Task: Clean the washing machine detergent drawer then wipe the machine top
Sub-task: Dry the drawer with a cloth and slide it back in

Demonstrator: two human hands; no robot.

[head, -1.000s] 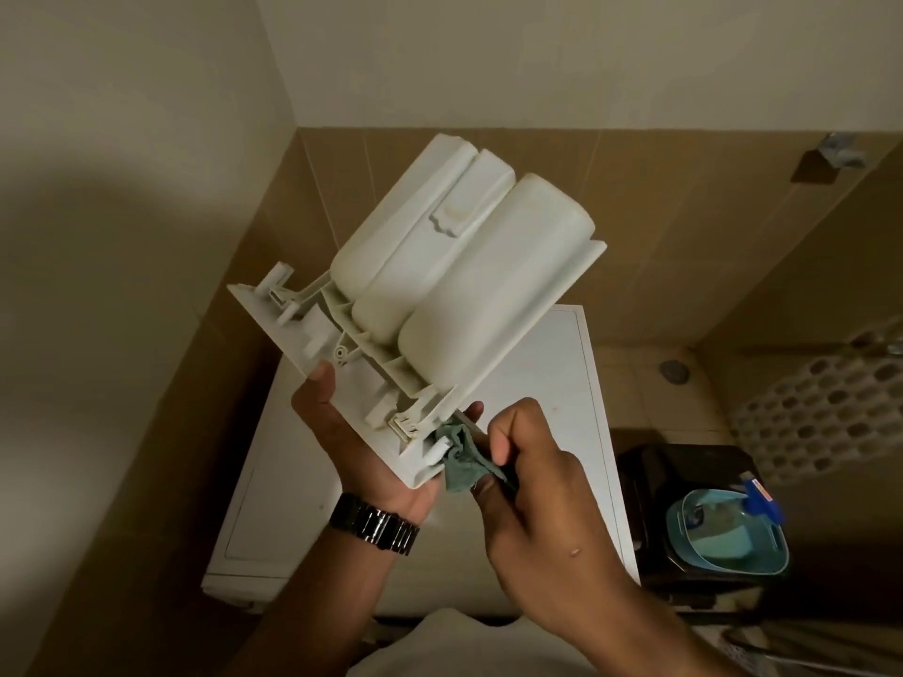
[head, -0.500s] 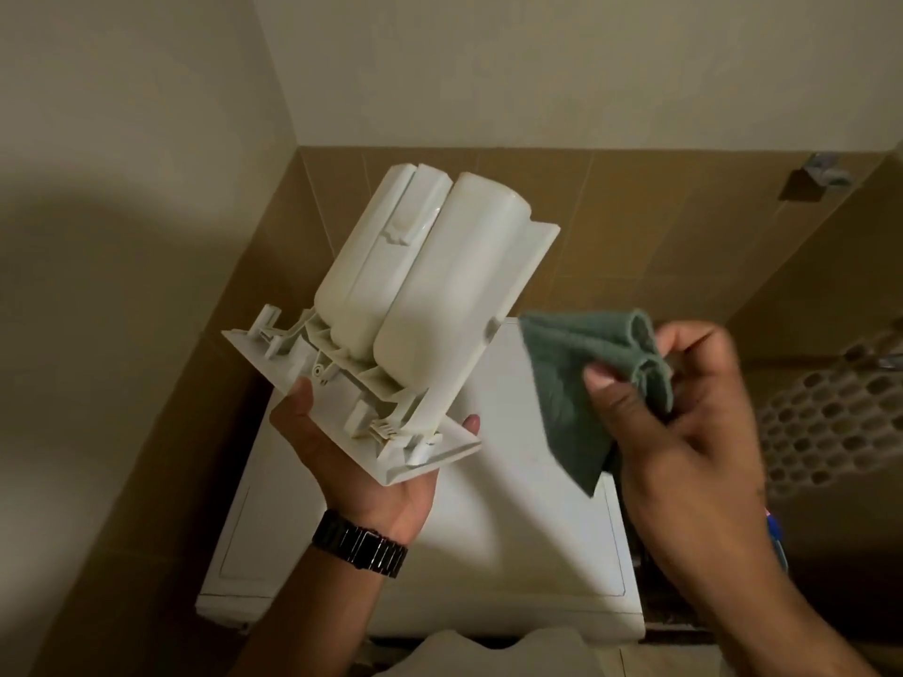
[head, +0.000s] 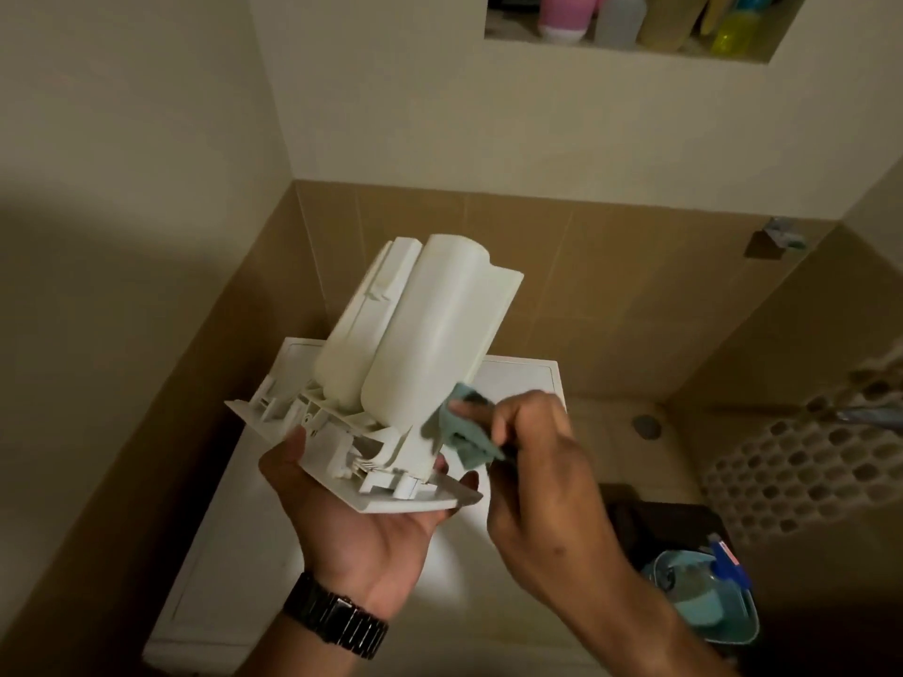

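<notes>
The white plastic detergent drawer is held up above the washing machine, underside toward me and front panel at the bottom. My left hand grips that front panel from below, thumb on its left side and fingertips over its right edge. My right hand pinches a small green cloth and presses it against the lower right side of the drawer's rounded compartment. The washing machine's white top lies below both hands.
Tan tiled walls close in the machine on the left and at the back. To the right stand a black bin holding a light blue tub and a spray bottle, and a perforated white basket. A wall niche above holds several bottles.
My right hand, which had pulled the cloth away to the right half a second ago, has come back and put it against the drawer's lower right side. The drawer stands more upright.
</notes>
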